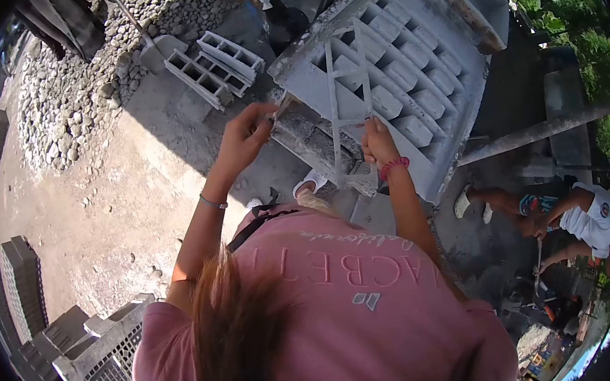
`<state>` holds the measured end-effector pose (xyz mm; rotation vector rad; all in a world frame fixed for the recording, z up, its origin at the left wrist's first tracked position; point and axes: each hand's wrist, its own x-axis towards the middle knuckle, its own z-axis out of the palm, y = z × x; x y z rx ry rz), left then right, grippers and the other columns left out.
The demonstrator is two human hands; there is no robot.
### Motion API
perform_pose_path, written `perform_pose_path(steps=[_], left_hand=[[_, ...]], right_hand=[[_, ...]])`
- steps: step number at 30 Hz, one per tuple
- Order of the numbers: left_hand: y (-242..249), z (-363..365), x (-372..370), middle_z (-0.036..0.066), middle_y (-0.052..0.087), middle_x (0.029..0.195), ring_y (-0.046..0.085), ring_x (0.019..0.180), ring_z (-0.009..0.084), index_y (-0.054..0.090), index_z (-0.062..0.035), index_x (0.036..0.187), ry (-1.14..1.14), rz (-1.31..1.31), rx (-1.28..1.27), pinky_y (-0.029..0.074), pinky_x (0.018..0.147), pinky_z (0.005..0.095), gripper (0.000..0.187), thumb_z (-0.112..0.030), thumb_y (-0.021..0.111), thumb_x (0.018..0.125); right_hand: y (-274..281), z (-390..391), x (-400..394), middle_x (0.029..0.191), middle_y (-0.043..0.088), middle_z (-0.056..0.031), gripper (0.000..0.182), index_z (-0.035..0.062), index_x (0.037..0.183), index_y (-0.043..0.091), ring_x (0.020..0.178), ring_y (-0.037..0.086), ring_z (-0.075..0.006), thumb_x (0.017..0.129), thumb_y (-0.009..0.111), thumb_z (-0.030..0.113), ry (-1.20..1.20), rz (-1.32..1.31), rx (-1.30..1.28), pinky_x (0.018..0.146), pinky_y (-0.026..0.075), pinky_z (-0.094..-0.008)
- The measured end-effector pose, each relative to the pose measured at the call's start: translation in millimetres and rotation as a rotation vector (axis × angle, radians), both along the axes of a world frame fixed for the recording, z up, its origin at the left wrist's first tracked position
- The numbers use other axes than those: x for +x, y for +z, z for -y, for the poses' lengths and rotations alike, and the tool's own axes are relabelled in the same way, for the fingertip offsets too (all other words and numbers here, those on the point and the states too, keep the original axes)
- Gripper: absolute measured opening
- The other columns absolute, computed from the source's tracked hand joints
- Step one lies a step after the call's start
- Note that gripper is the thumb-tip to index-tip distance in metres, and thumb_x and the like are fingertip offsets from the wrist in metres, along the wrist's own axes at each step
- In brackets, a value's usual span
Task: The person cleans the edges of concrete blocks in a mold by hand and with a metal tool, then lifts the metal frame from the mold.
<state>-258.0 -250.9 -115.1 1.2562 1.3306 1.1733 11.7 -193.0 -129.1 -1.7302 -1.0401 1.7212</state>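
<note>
My right hand [376,140] is closed around the side bar of a pale, ladder-like metal frame [334,102], which lies slanted over a block-moulding machine's grey metal bed [309,86]. Rows of grey block-shaped cores [401,75] stand in that bed, beyond the frame. My left hand [246,136] is raised at the bed's near left corner. Its fingers are pinched together beside a thin brownish piece [282,106], and whether they grip it is not clear. Below the frame is a dark, dusty recess [314,136], partly hidden by the bars.
Hollow concrete blocks [212,70] lie at upper left, near a shovel [159,53] and a gravel heap [89,113]. Stacked blocks [22,276] line the left. A plastic chair [108,367] stands behind me. At right, another person [594,216] bends over a tool. A long pole [551,127] juts from the right.
</note>
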Motion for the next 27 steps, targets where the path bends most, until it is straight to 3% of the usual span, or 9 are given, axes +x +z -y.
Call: perform_pose_path(steps=[3,7,9,15,17,19,21,26,27], left_hand=[[-10.4,16.9,-7.6,0.003,0.05,0.058,0.048,0.053,0.0071,0.054,-0.0036,0.097,-0.024,-0.008,-0.022,0.039,0.05,0.0227,0.022,-0.009,0.046,0.077],[-20.5,37.1,-15.6,0.003,0.05,0.057,0.048,0.052,0.0075,0.054,-0.0039,0.096,-0.07,-0.026,-0.042,0.039,0.05,0.023,0.022,-0.009,0.046,0.076],[-21.0,43.8,-21.6,0.003,0.05,0.056,0.048,0.051,0.0074,0.055,-0.0042,0.095,-0.059,-0.052,-0.037,0.038,0.049,0.023,0.022,-0.008,0.045,0.076],[-3.0,61.6,-28.0,0.003,0.046,0.053,0.042,0.048,0.0075,0.055,-0.0045,0.094,0.03,-0.098,0.016,0.035,0.047,0.0233,0.022,-0.008,0.046,0.075],[6.1,68.8,-31.9,0.003,0.044,0.052,0.04,0.047,0.0077,0.055,-0.0045,0.094,0.065,-0.133,0.045,0.034,0.047,0.0235,0.021,-0.008,0.046,0.075],[9.6,78.8,-35.2,0.004,0.042,0.051,0.038,0.047,0.008,0.054,-0.0044,0.094,0.113,-0.158,0.077,0.033,0.046,0.0237,0.021,-0.009,0.046,0.075],[6.8,94.5,-42.7,0.003,0.041,0.052,0.038,0.047,0.008,0.054,-0.0049,0.095,0.157,-0.187,0.028,0.032,0.045,0.0237,0.021,-0.009,0.047,0.075],[-13.0,134.8,-59.7,0.001,0.043,0.053,0.04,0.049,0.0071,0.055,-0.0046,0.094,0.3,-0.189,-0.124,0.033,0.046,0.0224,0.02,-0.009,0.047,0.076],[-20.0,140.8,-62.8,0.001,0.043,0.053,0.041,0.049,0.0068,0.055,-0.0043,0.093,0.324,-0.14,-0.143,0.034,0.047,0.022,0.02,-0.009,0.047,0.076]], right_hand=[[5.8,53.7,-17.9,0.046,0.028,0.0047,0.018,0.0113,0.087,0.041,0.032,0.024,-0.0043,0.085,0.037,0.028,0.006,0.09,0.019,0.029,0.019,-0.021],[-4.7,79.4,6.9,0.046,0.031,0.0043,0.02,0.0096,0.087,0.046,0.032,0.025,-0.0043,0.084,0.038,0.028,0.174,0.325,0.418,0.028,0.021,-0.021],[23.5,75.0,11.6,0.046,0.032,0.0042,0.021,0.0091,0.087,0.048,0.031,0.026,-0.0044,0.084,0.038,0.027,0.114,0.221,0.314,0.028,0.021,-0.0211],[38.0,-82.9,19.0,0.045,0.032,0.0031,0.027,0.0041,0.086,0.051,0.03,0.024,-0.0055,0.084,0.037,0.027,-0.111,0.31,0.427,0.027,0.02,-0.0215],[26.1,-158.9,39.5,0.049,0.046,-0.0041,0.027,0.0018,0.083,0.053,0.034,0.042,-0.0142,0.082,0.038,0.023,-0.037,0.637,0.501,0.031,0.033,-0.0284],[-28.6,-261.5,97.7,0.066,0.058,-0.0147,0.027,0.0001,0.082,0.058,0.056,0.058,-0.0265,0.079,0.039,0.02,0.662,1.541,1.238,0.049,0.046,-0.0369],[-7.2,-272.8,81.5,0.083,0.058,-0.0202,0.027,0.0003,0.083,0.06,0.079,0.057,-0.0329,0.077,0.041,0.019,0.737,1.579,0.76,0.069,0.046,-0.0402],[-48.6,-280.5,73.7,0.088,0.056,-0.0243,0.026,0.0009,0.088,0.054,0.085,0.054,-0.0382,0.08,0.039,0.019,0.421,1.369,0.722,0.074,0.044,-0.0441],[-23.9,-245.4,53.3,0.087,0.056,-0.0251,0.026,0.001,0.09,0.052,0.085,0.054,-0.0392,0.08,0.038,0.02,0.372,1.318,0.702,0.074,0.043,-0.0452]])
